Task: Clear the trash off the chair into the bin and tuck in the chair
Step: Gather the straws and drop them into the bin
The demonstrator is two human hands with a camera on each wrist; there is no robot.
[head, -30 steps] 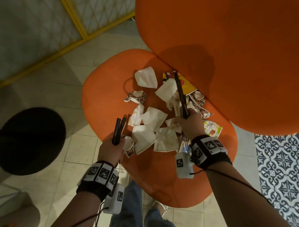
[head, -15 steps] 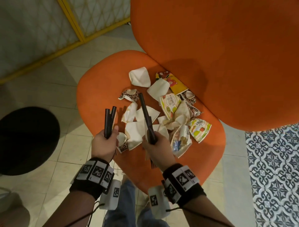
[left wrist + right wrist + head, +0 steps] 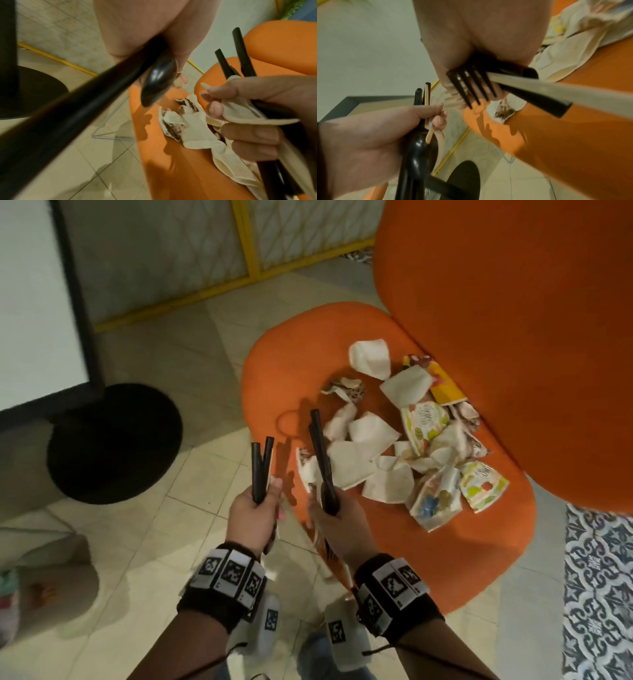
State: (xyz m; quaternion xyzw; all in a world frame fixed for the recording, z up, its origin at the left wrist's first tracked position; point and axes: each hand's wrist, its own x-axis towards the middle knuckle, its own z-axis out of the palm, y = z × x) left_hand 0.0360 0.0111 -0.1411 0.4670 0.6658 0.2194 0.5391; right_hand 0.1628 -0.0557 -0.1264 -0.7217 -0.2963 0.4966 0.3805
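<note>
The orange chair seat [image 3: 274,378] carries a pile of trash [image 3: 370,436]: crumpled paper cups, napkins and printed wrappers. My left hand [image 3: 257,508] hovers off the seat's front left edge, gripping black plastic cutlery [image 3: 259,463] with the handles pointing up. The right wrist view shows a black spoon [image 3: 419,146] and a wooden stick [image 3: 427,105] in that fist. My right hand [image 3: 337,518] is beside it over the seat's front edge, gripping black cutlery [image 3: 320,453], including a black fork [image 3: 471,86], plus a scrap of white paper [image 3: 248,116].
The chair's orange backrest [image 3: 513,337] rises behind the trash on the right. A black round table base [image 3: 113,443] stands on the tiled floor to the left. A pale paper bag [image 3: 44,587] sits at the lower left. Patterned tiles [image 3: 599,594] lie right of the chair.
My right hand has drawn back from the pile by the backrest to the seat's front edge, bringing the black cutlery with it. The left hand keeps its grip. The view has swung left.
</note>
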